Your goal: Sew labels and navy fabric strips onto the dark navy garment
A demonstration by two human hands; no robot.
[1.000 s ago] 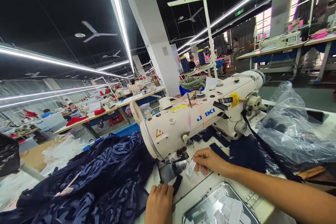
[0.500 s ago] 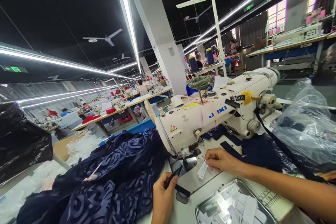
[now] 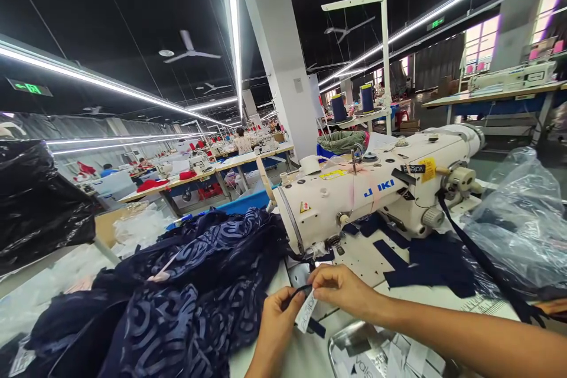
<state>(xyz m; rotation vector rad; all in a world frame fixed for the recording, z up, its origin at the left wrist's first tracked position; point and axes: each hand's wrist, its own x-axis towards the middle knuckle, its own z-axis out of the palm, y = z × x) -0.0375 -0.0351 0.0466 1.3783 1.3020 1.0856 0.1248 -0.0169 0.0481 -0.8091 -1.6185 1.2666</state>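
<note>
Bench carries white sewing machine, patterned dark fabric left. Near side of needle end: right hand pinches white label; left hand, fingers closed, apparently grips dark strip. Fingertips overlap.

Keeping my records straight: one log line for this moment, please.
left hand: pinching dark strip | right hand: pinching white label | hands: close together by sewing machine | metal tray: holds loose labels
</note>
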